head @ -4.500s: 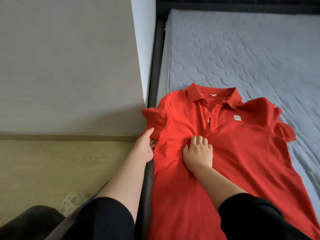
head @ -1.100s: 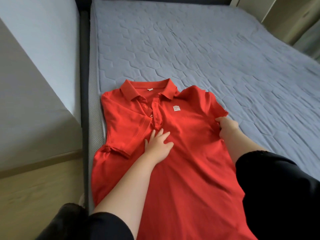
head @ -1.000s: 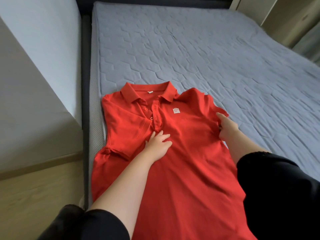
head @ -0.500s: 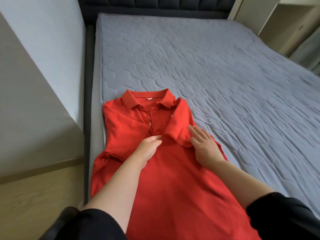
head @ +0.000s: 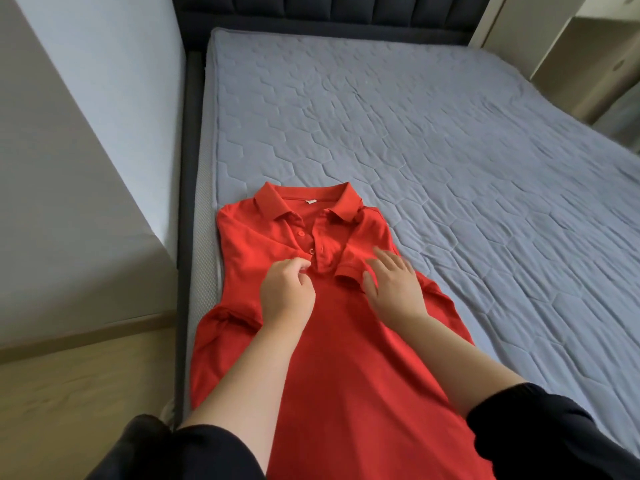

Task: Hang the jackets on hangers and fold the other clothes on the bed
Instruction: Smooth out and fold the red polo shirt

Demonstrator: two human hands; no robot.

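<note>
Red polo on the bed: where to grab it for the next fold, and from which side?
Probably the two shoulder corners beside the collar of the red polo, coming in under them from the outer sides. It lies flat, front up, both sleeves folded in, so those edges are doubled and straight. The hem is out of view.

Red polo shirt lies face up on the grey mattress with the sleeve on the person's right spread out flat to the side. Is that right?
No. The head view shows the red polo shirt face up on the grey mattress, but that sleeve is folded inward over the chest, under the right hand.
</note>
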